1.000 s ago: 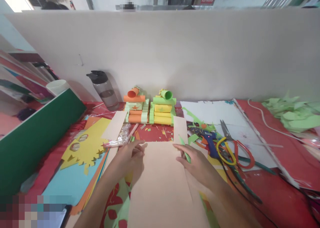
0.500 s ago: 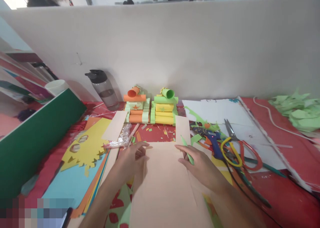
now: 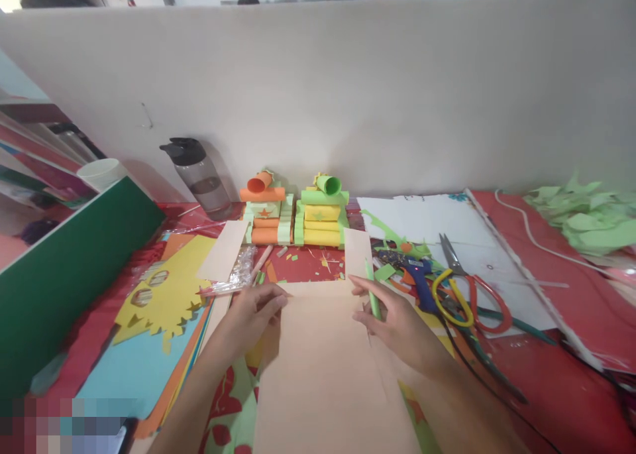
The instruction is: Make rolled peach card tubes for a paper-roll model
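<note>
Before a pale partition [image 3: 318, 96], two rolled-paper tanks [image 3: 322, 219] are lined up on a red surface [image 3: 539, 381]. Nearer, a peach paper sheet [image 3: 328, 368] is laid centrally; its upper left corner is touched by the curled left hand [image 3: 251, 315], though whether it is pinched cannot be told, while a green pen [image 3: 373, 303] is held in the closed grip of the right hand [image 3: 393, 320] beside the upper right corner.

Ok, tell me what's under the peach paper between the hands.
From beneath the peach paper, pale green paper with red patches peeks out lower left, and yellow and green paper lower right. Whatever lies under its middle is covered.
</note>
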The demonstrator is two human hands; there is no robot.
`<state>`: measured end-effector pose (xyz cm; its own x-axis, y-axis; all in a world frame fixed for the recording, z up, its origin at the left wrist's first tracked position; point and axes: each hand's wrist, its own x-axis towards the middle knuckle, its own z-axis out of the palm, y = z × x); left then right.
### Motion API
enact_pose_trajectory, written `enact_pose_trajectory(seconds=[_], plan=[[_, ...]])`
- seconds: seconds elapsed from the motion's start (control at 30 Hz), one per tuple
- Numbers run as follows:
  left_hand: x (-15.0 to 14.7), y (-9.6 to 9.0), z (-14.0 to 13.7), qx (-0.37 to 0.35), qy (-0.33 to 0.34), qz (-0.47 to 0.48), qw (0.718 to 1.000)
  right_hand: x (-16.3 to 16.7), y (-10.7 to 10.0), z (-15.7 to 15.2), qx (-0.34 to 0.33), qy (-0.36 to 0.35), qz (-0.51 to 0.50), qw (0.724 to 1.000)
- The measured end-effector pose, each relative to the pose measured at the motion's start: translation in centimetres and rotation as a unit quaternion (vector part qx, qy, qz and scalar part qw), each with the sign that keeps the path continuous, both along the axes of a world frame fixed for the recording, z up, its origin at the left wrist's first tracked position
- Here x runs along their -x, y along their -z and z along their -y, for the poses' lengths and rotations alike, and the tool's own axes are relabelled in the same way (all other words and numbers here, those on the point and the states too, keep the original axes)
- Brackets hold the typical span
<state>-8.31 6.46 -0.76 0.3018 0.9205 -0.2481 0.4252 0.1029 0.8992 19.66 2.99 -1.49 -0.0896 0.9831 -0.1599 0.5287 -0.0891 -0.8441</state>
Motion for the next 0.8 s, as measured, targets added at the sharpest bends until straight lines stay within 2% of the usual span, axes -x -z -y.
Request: enact_pose_trajectory(seconds=[0.13, 0.33, 0.57, 0.73, 0.8], plan=[[-0.03, 0.19, -0.06, 0.049, -0.005, 0.061, 0.997, -0.05, -0.23, -0.03, 0.014, 0.012, -0.024, 1.0], [-0.06, 0.49, 0.15, 0.041, -0.013, 0.099, 0.994, -0.15, -0.23, -0.15, 0.032, 0.004, -0.033, 0.999], [0.43, 0.85, 0.06, 0.022, 0.025, 0.064, 0.997, -0.16, -0.39, -0.16, 0.036, -0.002, -0.028, 0.999], [0.66, 0.63, -0.03, -0.02, 0.033, 0.039, 0.999, -0.12, -0.22, -0.13, 0.038, -0.005, -0.036, 0.999], [0.65, 0.6, 0.0, -0.014, 0.036, 0.04, 0.998, -0.12, -0.06, -0.12, 0.033, -0.005, -0.039, 0.999]])
